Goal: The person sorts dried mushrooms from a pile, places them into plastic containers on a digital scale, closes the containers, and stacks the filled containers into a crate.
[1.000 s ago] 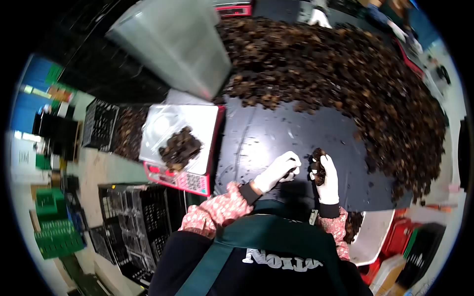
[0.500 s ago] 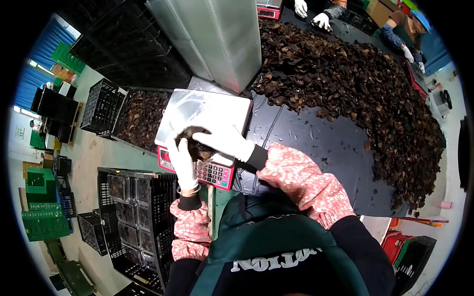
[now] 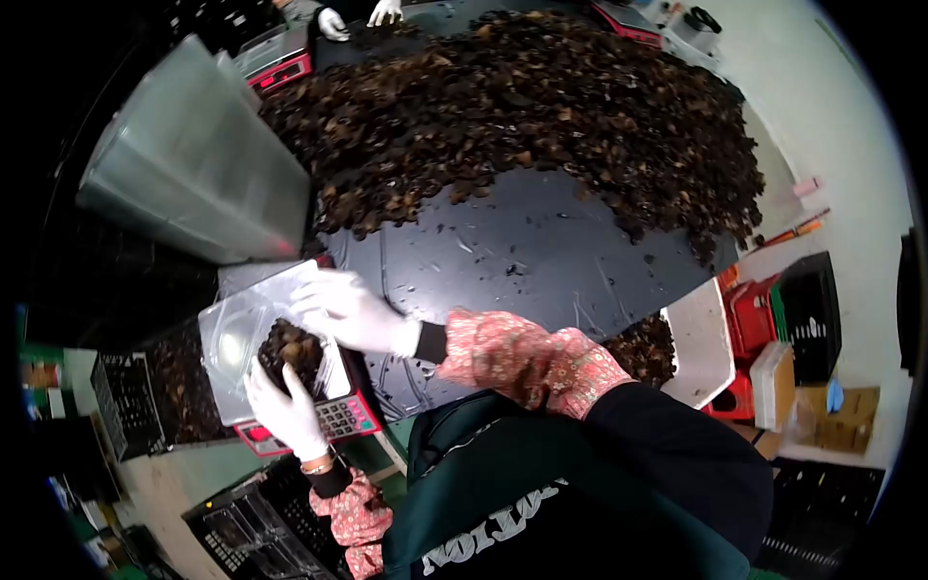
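A clear plastic box (image 3: 331, 375) with dark wood ear mushrooms (image 3: 290, 350) in it sits on a red digital scale (image 3: 350, 414). Its transparent lid (image 3: 230, 333) appears raised or folded out to the left, with glare on it. My left hand (image 3: 287, 411), in a white glove, is at the near left side of the box, thumb and fingers apart around its edge. Over the far right rim reaches my right hand (image 3: 353, 309), also gloved, its fingers extended and slightly blurred. Whether those fingertips touch the lid or the box wall cannot be made out.
A large pile of wood ears (image 3: 522, 116) covers the back of the dark table (image 3: 503, 251). Tall stacked clear containers (image 3: 193, 164) stand left. A white bin (image 3: 704, 353) is at right, black crates (image 3: 256, 522) below. Another person's gloved hands (image 3: 385, 12) show at the far side.
The view has swung right, so the scale sits further left and lower. My hands, which were cupped close together over the box, are now further apart, with its contents exposed.
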`<state>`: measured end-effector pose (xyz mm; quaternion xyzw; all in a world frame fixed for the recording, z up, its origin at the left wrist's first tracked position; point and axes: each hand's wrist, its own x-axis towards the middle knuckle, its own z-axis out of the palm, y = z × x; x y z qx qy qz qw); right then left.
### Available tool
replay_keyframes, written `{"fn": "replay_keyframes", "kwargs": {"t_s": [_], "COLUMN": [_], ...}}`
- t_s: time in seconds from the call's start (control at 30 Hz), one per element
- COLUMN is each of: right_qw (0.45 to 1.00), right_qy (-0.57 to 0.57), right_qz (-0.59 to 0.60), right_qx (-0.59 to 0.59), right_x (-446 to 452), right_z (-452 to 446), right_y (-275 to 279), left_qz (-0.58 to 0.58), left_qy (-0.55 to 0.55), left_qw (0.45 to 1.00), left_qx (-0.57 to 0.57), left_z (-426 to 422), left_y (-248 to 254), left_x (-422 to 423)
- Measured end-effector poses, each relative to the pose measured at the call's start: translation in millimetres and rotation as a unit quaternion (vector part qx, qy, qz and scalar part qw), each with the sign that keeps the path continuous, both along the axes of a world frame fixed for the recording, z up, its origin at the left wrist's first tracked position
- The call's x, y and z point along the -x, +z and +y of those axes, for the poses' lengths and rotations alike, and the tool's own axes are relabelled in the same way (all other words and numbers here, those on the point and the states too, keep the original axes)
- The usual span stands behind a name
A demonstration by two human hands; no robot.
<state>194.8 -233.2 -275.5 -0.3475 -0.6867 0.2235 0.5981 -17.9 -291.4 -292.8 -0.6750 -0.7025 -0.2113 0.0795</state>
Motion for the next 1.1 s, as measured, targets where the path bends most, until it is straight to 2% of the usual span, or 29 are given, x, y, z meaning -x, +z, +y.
{"fn": "replay_keyframes", "kwargs": {"t_s": [0.03,0.07,0.1,0.13,0.17,0.2,0.27,0.3,0.33,0.4,0.43,0.47,0.5,0.57,0.63,0.67,0.7,0.77,0.83,0.9,0.93,0.97,1.0,1.03,1.1], "right_qw": [0.991,0.984,0.967,0.928,0.867,0.795,0.708,0.708,0.734,0.798,0.831,0.861,0.883,0.875,0.863,0.85,0.836,0.777,0.704,0.733,0.739,0.743,0.8,0.826,0.833], "right_qy": [-0.107,-0.15,-0.241,-0.349,-0.442,-0.497,-0.567,-0.559,-0.521,-0.425,-0.369,-0.302,-0.239,-0.172,-0.147,-0.144,-0.143,-0.096,0.009,-0.005,-0.025,-0.045,-0.045,-0.038,-0.029], "right_qz": [-0.075,-0.094,-0.068,-0.123,-0.228,-0.349,-0.415,-0.395,-0.396,-0.387,-0.375,-0.376,-0.377,-0.421,-0.451,-0.463,-0.474,-0.51,-0.516,-0.495,-0.509,-0.521,-0.486,-0.473,-0.498], "right_qx": [-0.016,-0.018,0.057,0.05,0.025,0.013,0.068,0.175,0.182,0.184,0.18,0.161,0.143,0.165,0.175,0.206,0.237,0.357,0.488,0.467,0.442,0.417,0.349,0.303,0.24], "right_x": [-30,-67,-103,-144,-185,-224,-280,-284,-292,-276,-263,-247,-234,-217,-221,-227,-236,-260,-286,-291,-282,-272,-256,-240,-195], "right_z": [1,3,-9,-16,-24,-36,-53,-57,-57,-54,-61,-71,-84,-120,-155,-177,-200,-239,-256,-249,-232,-213,-195,-175,-136], "right_y": [-6,-22,-27,-38,-54,-63,-97,-96,-107,-122,-120,-116,-109,-94,-93,-92,-90,-72,-45,-34,-30,-26,-24,-26,-10], "left_qz": [0.017,0.007,-0.004,-0.028,-0.052,-0.05,-0.104,-0.125,-0.125,-0.228,-0.221,-0.186,-0.246,-0.271,-0.24,-0.213,-0.214,-0.125,-0.14,-0.128,-0.186,-0.188,-0.235,-0.28,-0.3], "left_qy": [0.006,0.004,0.0,0.002,0.009,0.005,-0.037,-0.04,-0.048,-0.143,-0.184,-0.234,-0.35,-0.382,-0.39,-0.392,-0.39,-0.372,-0.372,-0.427,-0.426,-0.428,-0.435,-0.443,-0.408], "left_qw": [1.0,1.0,1.0,0.998,0.996,0.994,0.978,0.972,0.973,0.955,0.956,0.946,0.902,0.882,0.875,0.877,0.878,0.914,0.911,0.865,0.841,0.84,0.823,0.804,0.834], "left_qx": [-0.006,-0.004,-0.03,-0.051,-0.072,-0.102,-0.175,-0.194,-0.186,-0.122,-0.061,0.125,-0.054,0.044,0.159,0.179,0.175,0.105,0.11,0.229,0.276,0.274,0.279,0.283,0.218], "left_z": [0,0,-2,-4,-6,-7,-11,-15,-20,-32,-39,-40,-47,-60,-71,-75,-78,-81,-83,-85,-85,-87,-92,-93,-92], "left_y": [-2,-1,0,6,13,18,32,36,50,58,46,48,14,3,-26,-42,-48,-56,-61,-64,-57,-54,-54,-51,-21], "left_x": [2,3,4,0,-3,-1,-7,-16,-37,-71,-90,-109,-125,-161,-176,-176,-172,-166,-156,-144,-140,-136,-133,-131,-121]}}
